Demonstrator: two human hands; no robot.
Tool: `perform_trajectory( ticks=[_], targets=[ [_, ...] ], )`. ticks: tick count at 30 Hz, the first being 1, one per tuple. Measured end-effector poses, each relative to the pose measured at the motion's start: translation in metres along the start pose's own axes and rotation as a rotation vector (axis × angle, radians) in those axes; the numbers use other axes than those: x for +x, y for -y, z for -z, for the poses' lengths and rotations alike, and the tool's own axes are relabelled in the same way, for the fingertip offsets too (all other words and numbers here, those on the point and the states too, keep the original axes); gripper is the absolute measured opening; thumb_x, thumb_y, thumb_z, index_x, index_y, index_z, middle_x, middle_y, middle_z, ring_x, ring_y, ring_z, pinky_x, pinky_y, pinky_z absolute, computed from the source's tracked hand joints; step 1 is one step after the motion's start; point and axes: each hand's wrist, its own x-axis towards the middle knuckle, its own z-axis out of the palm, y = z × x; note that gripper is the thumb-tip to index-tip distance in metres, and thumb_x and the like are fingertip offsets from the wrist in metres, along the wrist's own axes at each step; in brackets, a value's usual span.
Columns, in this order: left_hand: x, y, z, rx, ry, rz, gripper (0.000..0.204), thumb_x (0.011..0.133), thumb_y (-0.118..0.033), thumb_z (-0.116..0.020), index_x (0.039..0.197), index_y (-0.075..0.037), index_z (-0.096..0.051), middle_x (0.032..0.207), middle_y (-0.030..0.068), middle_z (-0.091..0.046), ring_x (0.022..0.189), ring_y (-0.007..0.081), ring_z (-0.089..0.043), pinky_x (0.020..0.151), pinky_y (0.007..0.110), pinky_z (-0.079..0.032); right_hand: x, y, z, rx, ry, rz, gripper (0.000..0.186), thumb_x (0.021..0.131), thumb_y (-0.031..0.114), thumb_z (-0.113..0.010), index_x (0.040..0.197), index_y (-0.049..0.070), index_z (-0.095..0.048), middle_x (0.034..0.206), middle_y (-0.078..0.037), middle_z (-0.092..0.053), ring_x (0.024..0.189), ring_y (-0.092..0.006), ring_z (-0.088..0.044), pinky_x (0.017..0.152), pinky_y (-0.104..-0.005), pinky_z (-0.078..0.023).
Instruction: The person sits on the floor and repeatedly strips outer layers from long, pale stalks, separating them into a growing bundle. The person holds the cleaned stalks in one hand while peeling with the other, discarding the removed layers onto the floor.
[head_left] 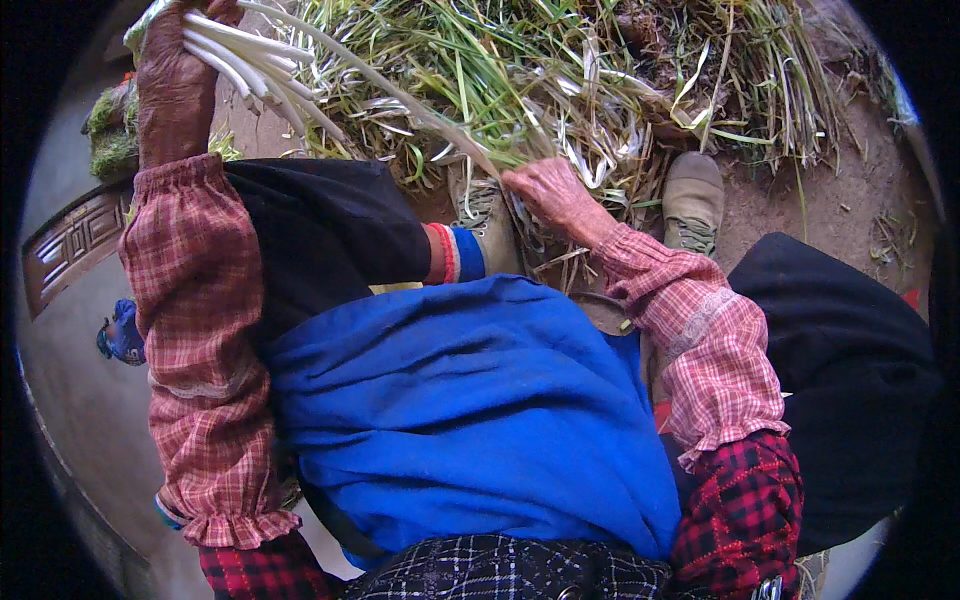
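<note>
At the upper left, my left hand (178, 95) is closed round a bunch of scallions (255, 62), their white stalk ends fanning out to the right. The rest of the bunch runs out of the top of the picture. A long pale strip (385, 85) stretches slantwise from beside the bunch down to my right hand (557, 197). There the fingers are pinched together on its lower end. Whether the strip is wound round the bunch or only passes by it cannot be seen.
A heap of green and whitish leaf trimmings (480, 60) covers the ground ahead. My shoes (693, 195) stand at its near edge, and a blue apron (470, 400) lies over my lap. At the far left are a green bundle (115, 130) and a brown patterned panel (75, 240).
</note>
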Motion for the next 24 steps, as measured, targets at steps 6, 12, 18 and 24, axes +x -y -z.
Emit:
perform_trajectory(
  ticks=[6, 12, 18, 24],
  targets=[
    [-0.047, 0.015, -0.071, 1.171, 0.059, -0.369, 0.034, 0.093, -0.017, -0.055, 0.122, 0.001, -0.057, 0.115, 0.0128, -0.061, 0.107, 0.0184, -0.058, 0.098, 0.030, -0.043, 0.020, 0.004, 0.031, -0.241, 0.286, -0.245, 0.010, 0.081, 0.015, -0.057, 0.078, 0.010, -0.064, 0.072, -0.010, -0.061, 0.072, -0.0263, -0.063, 0.059, -0.0392, -0.048],
    [-0.055, 0.011, -0.076, 1.270, -0.081, -0.461, 0.030, 0.097, -0.012, -0.046, 0.123, 0.000, -0.055, 0.119, 0.0107, -0.061, 0.109, 0.0171, -0.058, 0.100, 0.030, -0.042, 0.000, 0.023, 0.003, -0.255, 0.502, -0.136, 0.010, 0.081, 0.019, -0.060, 0.083, 0.014, -0.068, 0.083, -0.006, -0.065, 0.085, -0.0235, -0.064, 0.070, -0.0397, -0.049],
    [-0.042, 0.019, -0.047, 0.882, 0.031, -0.308, 0.032, 0.097, -0.011, -0.044, 0.127, -0.001, -0.051, 0.125, 0.0158, -0.056, 0.119, 0.0223, -0.053, 0.104, 0.035, -0.040, 0.058, -0.028, 0.072, 0.539, 0.014, -0.437, 0.035, 0.090, 0.034, -0.050, 0.105, 0.007, -0.066, 0.098, -0.015, -0.066, 0.075, -0.0291, -0.066, 0.072, -0.0400, -0.053],
    [-0.047, 0.031, -0.059, 0.757, 0.010, -0.246, 0.032, 0.097, -0.011, -0.044, 0.127, 0.000, -0.050, 0.125, 0.0173, -0.056, 0.119, 0.0234, -0.052, 0.105, 0.036, -0.040, 0.104, 0.049, 0.118, 1.172, 0.076, -0.300, 0.042, 0.095, 0.038, -0.048, 0.110, 0.002, -0.062, 0.089, -0.006, -0.067, 0.074, -0.0112, -0.067, 0.051, -0.0202, -0.048]
  ],
)
